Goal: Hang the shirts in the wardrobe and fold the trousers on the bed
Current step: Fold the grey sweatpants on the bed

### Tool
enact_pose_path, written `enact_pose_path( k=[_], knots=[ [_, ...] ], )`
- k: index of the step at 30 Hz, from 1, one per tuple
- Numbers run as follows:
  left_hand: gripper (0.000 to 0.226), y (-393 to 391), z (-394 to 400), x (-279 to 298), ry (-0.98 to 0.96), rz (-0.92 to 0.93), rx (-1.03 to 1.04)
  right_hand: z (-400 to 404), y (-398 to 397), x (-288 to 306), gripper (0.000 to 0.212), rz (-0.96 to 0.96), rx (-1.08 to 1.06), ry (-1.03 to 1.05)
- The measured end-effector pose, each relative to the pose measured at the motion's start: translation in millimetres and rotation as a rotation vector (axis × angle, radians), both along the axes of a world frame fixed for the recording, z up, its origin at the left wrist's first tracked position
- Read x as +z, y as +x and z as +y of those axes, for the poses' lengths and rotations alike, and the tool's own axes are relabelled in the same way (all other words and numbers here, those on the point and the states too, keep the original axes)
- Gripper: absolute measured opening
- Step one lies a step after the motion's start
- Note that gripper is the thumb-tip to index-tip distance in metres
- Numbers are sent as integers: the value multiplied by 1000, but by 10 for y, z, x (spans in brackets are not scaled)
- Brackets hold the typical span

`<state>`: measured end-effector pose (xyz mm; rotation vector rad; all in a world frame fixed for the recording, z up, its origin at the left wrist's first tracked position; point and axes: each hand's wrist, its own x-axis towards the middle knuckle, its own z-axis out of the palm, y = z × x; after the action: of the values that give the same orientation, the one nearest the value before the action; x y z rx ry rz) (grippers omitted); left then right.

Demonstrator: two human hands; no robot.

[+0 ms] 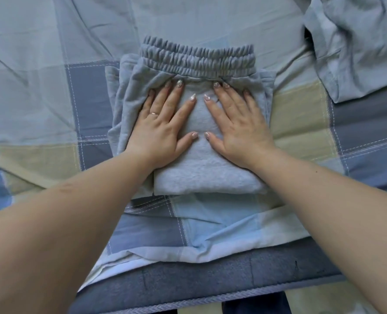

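Grey fleece under both palms right now: the trousers (201, 141) are folded into a thick bundle on the bed (52, 98), lying on the checked sheet (93, 87) with the elastic waistband (197, 58) at the far edge of the bundle and the rounded fold at the near edge, close to me. What worries me is the left side of the bundle, where loose layers of fabric stick out past the neat top fold; if I lift off too quickly, I'd guess that thick fleece springs back and the stack slumps sideways. Pressing unevenly could also skew the top layer off the ones beneath. My left hand (165, 123) lies flat on the left half of the bundle, fingers straight and spread, tips just short of the waistband, gripping nothing. My right hand (237, 123) mirrors it on the right half, equally flat and splayed, thumb angled in towards the other thumb with a strip of grey cloth between them. Both forearms reach in from the near edge of the bundle, angled inwards. Beyond the bundle's far right corner sits a rumpled pale blue cloth (355, 46), well apart from it.
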<state>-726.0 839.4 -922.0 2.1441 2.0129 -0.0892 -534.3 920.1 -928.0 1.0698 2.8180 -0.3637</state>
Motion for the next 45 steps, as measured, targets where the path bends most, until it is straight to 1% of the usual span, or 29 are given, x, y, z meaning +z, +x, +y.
enact_pose_path(
  k=[2,3,5,6,7,8,10,11,12,14,16,17,19,21,23,24,28,30,33,36,41,43,45],
  knots=[
    [73,-76,-82,39,-39,14,41,11,14,54,74,-31,3,-64],
    [74,-121,-138,70,-55,9,65,28,38,94,75,-18,0,-107],
    [76,-217,-265,176,-51,-59,135,60,125,217,71,105,-77,-190],
    [77,-253,-343,239,-32,-120,210,58,194,287,70,185,-187,-217],
    [80,-279,-411,317,-7,-195,330,50,268,364,71,252,-350,-247],
    [85,-290,-463,390,6,-295,493,47,355,410,76,301,-549,-302],
    [94,-300,-494,474,-1,-542,854,56,497,447,80,375,-912,-487],
    [95,-311,-479,502,-2,-648,1000,69,534,438,78,428,-1021,-593],
    [93,-322,-439,519,-7,-732,1102,90,544,419,75,494,-1089,-708],
    [85,-352,-338,544,-65,-863,1174,124,485,389,67,606,-1159,-943],
    [80,-359,-254,533,-161,-961,1146,117,374,342,58,637,-1166,-1076],
    [78,-338,-217,529,-202,-986,1128,103,317,324,57,623,-1150,-1078],
    [76,-267,-157,533,-228,-979,1101,77,223,319,59,553,-1084,-984],
    [68,-186,-121,562,-176,-956,1095,48,179,369,56,510,-1017,-872],
    [53,-114,-135,657,-106,-970,1097,14,182,491,47,546,-991,-833],
    [49,-94,-160,711,-82,-984,1099,-9,187,566,44,561,-979,-835],
    [53,-136,-329,1086,-29,-1010,1067,-104,211,1015,33,576,-867,-878],
    [55,-182,-415,1364,1,-1035,1061,-152,217,1309,30,597,-844,-879],
    [52,-216,-549,1902,41,-1064,1039,-304,220,1905,31,661,-848,-860],
    [53,-261,-677,2405,39,-1084,997,-472,273,2480,29,689,-849,-842],
    [46,-242,-856,3378,71,-1138,793,-934,454,3579,33,793,-882,-680],
    [48,-228,-975,3804,70,-1144,689,-1227,584,4027,36,833,-947,-612],
    [52,-218,-1134,4186,34,-1170,598,-1567,718,4410,43,892,-1013,-590]
  ],
)
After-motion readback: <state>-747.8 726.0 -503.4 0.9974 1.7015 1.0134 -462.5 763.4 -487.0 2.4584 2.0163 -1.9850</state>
